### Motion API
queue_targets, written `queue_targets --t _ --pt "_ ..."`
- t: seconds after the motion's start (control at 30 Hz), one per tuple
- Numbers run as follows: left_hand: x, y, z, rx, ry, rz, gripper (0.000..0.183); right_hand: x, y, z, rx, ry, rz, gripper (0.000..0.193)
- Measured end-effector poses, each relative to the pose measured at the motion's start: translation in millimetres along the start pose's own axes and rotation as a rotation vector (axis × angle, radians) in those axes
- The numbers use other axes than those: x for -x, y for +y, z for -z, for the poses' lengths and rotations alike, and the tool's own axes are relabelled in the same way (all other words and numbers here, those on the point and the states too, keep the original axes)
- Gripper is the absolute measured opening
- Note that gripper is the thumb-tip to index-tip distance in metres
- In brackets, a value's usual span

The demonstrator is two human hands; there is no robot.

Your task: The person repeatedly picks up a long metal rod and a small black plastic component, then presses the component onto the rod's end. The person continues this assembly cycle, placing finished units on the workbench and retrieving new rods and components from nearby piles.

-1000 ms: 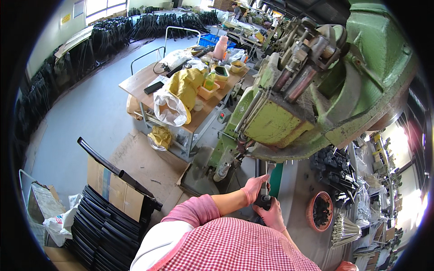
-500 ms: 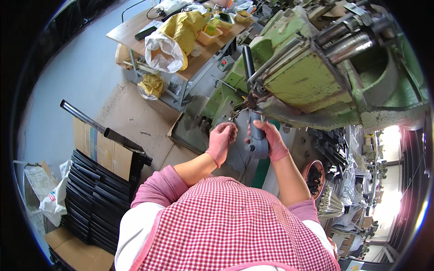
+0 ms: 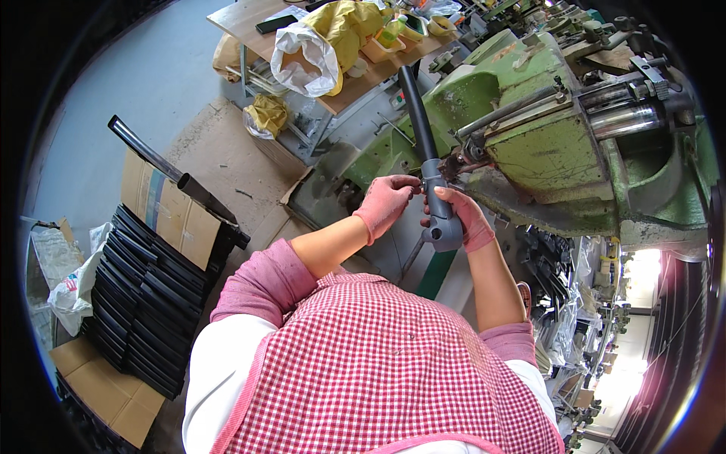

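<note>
My right hand (image 3: 463,219), in a pink work glove, is wrapped round a grey fitting (image 3: 445,231) with a rounded lower end. A long black tube (image 3: 413,110) runs up and away from the fitting's collar. My left hand (image 3: 386,204), gloved alike, has its fingers pinched together beside the collar; whatever they hold is too small to make out. Just right of the joint is the dark tool end (image 3: 463,163) of a green machine (image 3: 529,159). I cannot tell whether it touches the tube.
Black tubes (image 3: 144,303) are stacked at the left beside cardboard (image 3: 168,208). Two loose tubes lie on top, one a shiny tube (image 3: 144,145). Beyond stands a table (image 3: 355,85) with a yellow-and-white sack (image 3: 310,64) and tubs. More black parts (image 3: 546,261) lie at right.
The fitting and tube have come out from the machine's tool end, showing the joint. My left hand has moved up and right to the collar. The whole view has shifted.
</note>
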State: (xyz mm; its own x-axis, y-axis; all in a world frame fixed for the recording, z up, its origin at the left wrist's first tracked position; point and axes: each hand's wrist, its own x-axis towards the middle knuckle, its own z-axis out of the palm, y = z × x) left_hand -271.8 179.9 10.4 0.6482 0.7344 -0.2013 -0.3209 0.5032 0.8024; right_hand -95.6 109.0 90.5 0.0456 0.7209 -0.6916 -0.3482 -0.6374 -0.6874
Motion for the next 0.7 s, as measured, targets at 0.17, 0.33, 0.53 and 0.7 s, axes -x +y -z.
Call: queue_targets --t 0.17,0.33,0.53,0.7 --pt "-15 19 10 -0.029 -0.095 0.153 0.024 13 -6 -22 0.184 0.186 0.052 0.042" --pt "-47 27 21 -0.111 -0.143 0.298 0.056 7 3 -46 0.908 0.384 0.602 0.047" --pt "-66 19 43 -0.047 -0.037 0.261 0.034 -7 21 -61 1.344 0.663 0.391 0.065" --pt "-72 11 49 -0.143 0.064 0.131 0.03 -14 28 -55 1.341 0.685 0.398 0.069"
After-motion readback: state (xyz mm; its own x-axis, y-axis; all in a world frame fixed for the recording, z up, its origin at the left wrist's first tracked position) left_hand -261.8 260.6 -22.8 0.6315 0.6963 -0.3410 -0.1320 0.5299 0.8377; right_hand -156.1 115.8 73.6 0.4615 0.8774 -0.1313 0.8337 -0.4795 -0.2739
